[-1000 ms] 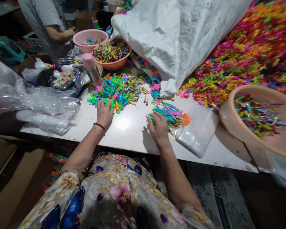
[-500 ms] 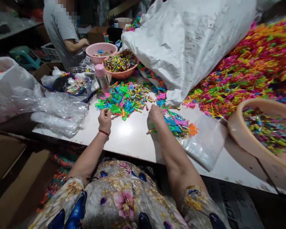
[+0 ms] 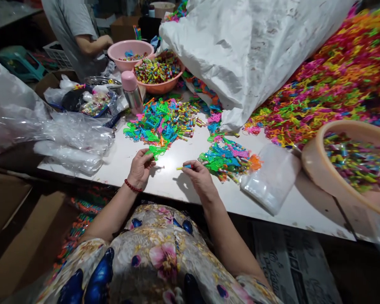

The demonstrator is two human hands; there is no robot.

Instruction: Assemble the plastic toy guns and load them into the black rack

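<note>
My left hand (image 3: 140, 169), with a red bead bracelet (image 3: 133, 186) on the wrist, pinches a flat green plastic piece (image 3: 157, 152) above the white table (image 3: 164, 179). To its right, my right hand (image 3: 200, 176) grips a small yellow-and-blue stick (image 3: 185, 167) between thumb and fingers, pointing towards the left hand. Just beyond both hands lies a loose pile of blue, green and pink plastic pieces (image 3: 160, 118), with short striped sticks (image 3: 190, 120) on its right side. Beside my right hand is a second heap (image 3: 224, 156) of such pieces joined with sticks.
Clear plastic bags lie at left (image 3: 76, 143) and right (image 3: 270, 179). A pink-lidded flask (image 3: 132, 93), an orange bowl (image 3: 160, 86) and a pink bowl (image 3: 129, 50) stand behind. A large tub (image 3: 316, 156), white sack (image 3: 240, 55) and colourful mound (image 3: 345, 80) fill the right. Another person (image 3: 79, 38) works behind.
Both hands have drawn back towards my body. The left has lifted a green plastic piece off the pile's edge; the right has come left from the heap and now shows a small stick.
</note>
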